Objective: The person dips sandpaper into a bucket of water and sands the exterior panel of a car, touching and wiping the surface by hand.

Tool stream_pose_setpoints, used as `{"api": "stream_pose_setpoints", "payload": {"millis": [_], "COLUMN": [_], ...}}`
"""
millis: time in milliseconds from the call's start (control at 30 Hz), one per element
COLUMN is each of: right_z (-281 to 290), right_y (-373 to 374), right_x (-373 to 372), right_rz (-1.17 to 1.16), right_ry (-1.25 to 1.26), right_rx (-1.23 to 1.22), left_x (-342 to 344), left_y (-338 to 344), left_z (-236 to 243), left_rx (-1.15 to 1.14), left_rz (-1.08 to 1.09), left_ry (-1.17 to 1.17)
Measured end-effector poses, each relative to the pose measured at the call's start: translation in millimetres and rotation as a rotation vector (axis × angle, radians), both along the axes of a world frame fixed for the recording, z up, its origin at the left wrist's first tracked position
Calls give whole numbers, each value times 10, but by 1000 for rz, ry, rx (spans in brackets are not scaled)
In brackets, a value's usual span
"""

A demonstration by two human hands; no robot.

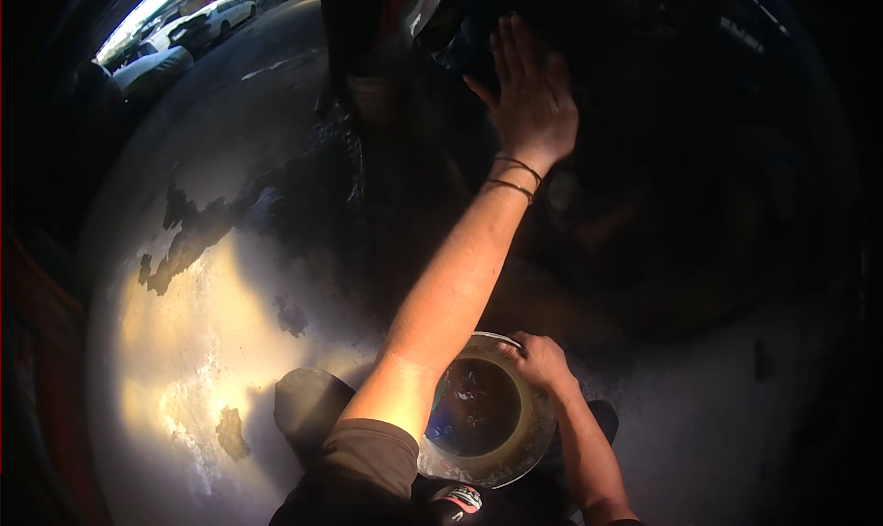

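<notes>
My left hand reaches far forward, palm down, its fingers stretched and the thumb held apart. It lies against or just over a dark, glossy panel, which looks like a vehicle's side; whether anything is under the palm is hidden. Close to my body, a round bucket with a pale, worn rim holds dark liquid. My right hand is closed on the bucket's far right rim. My left forearm passes over the bucket's left side and hides part of it.
Wet dark patches spread over the grey concrete floor, sunlit at the left. My knee and a shoe are near the bucket. White cars stand outside at the far upper left. Deep shadow covers the right side.
</notes>
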State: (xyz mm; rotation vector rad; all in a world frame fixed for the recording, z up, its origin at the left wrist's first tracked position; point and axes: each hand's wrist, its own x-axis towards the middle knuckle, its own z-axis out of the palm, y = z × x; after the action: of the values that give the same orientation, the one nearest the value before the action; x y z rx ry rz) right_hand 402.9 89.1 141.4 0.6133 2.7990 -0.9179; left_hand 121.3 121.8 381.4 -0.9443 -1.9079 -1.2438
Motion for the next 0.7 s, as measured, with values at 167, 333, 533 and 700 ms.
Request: {"api": "stream_pose_setpoints", "payload": {"millis": [167,333,533,700], "right_z": [-59,-65,-27,-306], "right_y": [165,136,4,216], "right_x": [-34,8,-121,61], "right_rz": [47,35,30,9], "right_ry": [-33,-33,-51,21], "right_rx": [9,4,-40,-46], "left_x": [-374,411,-868,256], "left_y": [135,-295,-335,-95], "left_z": [-246,-543,-482,-1025], "left_rx": [-3,37,164,444], "left_rz": [-31,-117,-141,-226], "left_ry": [-254,-280,-334,-397]}}
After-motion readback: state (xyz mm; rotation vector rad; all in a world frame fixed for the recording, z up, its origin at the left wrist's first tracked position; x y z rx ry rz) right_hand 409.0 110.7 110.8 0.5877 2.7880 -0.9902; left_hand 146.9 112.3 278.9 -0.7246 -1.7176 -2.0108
